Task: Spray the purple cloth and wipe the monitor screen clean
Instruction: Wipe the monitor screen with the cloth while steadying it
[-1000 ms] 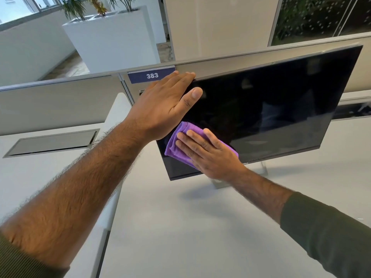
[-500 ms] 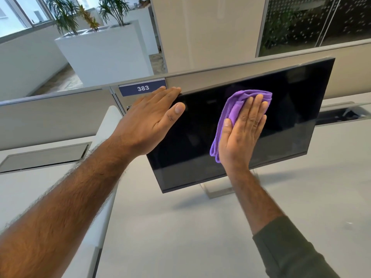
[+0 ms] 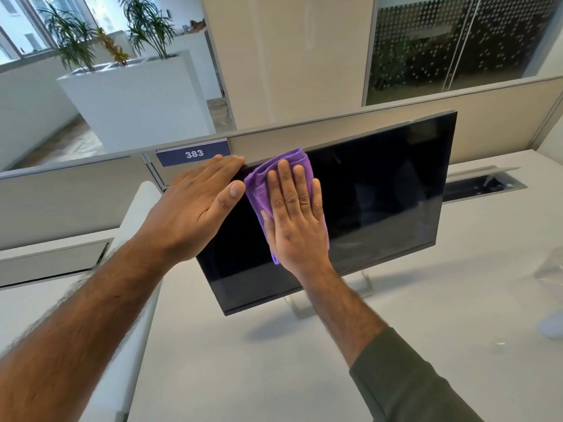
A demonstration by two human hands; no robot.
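Observation:
A black monitor stands on a clear stand on the white desk, its screen dark and tilted. The folded purple cloth lies flat against the upper left part of the screen. My right hand presses on the cloth with fingers spread and pointing up. My left hand holds the monitor's top left corner, fingers over the edge and thumb on the front. No spray bottle can be made out clearly.
A beige partition with a blue "383" label runs behind the monitor. Cable trays are set into the desk at right and left. A blurred pale clear object sits at the right edge. White planters stand beyond.
My right hand has swept the cloth from the lower left of the screen up to the upper middle, then back left next to my left hand. The left hand has kept its hold.

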